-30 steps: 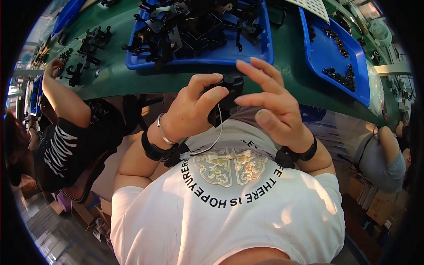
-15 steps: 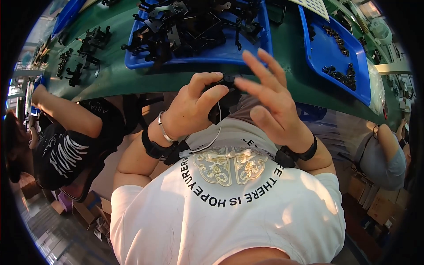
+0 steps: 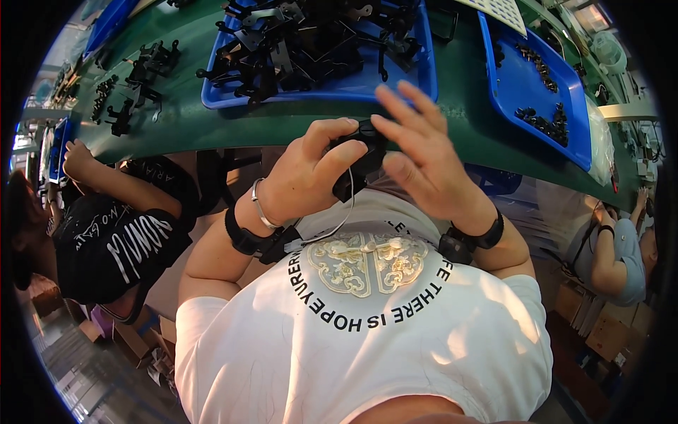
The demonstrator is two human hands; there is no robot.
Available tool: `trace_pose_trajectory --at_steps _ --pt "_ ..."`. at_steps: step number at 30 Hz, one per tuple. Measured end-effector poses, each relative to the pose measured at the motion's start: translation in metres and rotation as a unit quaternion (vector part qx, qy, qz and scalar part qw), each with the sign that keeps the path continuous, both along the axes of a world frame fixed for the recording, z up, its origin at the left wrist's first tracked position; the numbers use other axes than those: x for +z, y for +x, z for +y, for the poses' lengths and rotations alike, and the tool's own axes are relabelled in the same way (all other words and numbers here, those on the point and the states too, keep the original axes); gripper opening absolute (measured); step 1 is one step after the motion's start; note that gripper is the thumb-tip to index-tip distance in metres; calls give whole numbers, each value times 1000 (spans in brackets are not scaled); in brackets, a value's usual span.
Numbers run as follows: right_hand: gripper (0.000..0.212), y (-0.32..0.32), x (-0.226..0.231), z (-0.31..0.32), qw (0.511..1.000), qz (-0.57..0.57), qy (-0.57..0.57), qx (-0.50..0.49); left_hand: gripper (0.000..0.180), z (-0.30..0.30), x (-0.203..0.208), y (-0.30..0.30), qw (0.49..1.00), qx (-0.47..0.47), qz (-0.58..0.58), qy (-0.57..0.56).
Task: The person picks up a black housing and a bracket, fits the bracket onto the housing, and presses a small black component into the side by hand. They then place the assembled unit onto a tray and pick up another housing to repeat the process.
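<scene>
My left hand (image 3: 307, 169) is closed, thumb and forefinger pinching a small black part (image 3: 367, 145) at the near edge of the green table; its exact kind I cannot make out. Beside it my right hand (image 3: 424, 159) is raised with the fingers apart, slightly blurred, the forefinger tip close to the black part. Whether it touches is unclear. A thin white cable (image 3: 347, 212) runs from my left wrist strap up behind the left hand's fingers. Beyond both hands stands a blue tray (image 3: 318, 97) heaped with black metal brackets (image 3: 304, 49).
At the right is a second blue tray (image 3: 505, 106) with small black pieces. Loose black brackets (image 3: 145, 78) lie on the green table (image 3: 180, 127) at left. A person in a black shirt (image 3: 116, 247) sits to my left, another in grey (image 3: 621, 261) to my right.
My right hand has shifted a little left and lower, nearer the black part. My left hand keeps its hold. The person at left has moved the forearm.
</scene>
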State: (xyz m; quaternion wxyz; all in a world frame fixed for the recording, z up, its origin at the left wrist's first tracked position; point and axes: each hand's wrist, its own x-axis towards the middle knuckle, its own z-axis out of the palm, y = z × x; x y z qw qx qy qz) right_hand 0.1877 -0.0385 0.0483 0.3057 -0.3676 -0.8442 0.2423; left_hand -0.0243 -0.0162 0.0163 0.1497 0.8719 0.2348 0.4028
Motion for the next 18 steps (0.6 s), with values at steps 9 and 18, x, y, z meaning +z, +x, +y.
trace_pose_trajectory --at_steps 9,18 --pt "55 3 0 -4 999 -41 26 -12 60 -1 -2 1 1000 -4 4 -19" --pt "36 22 4 17 916 171 -362 -31 74 13 14 -3 922 -194 -46 -332"
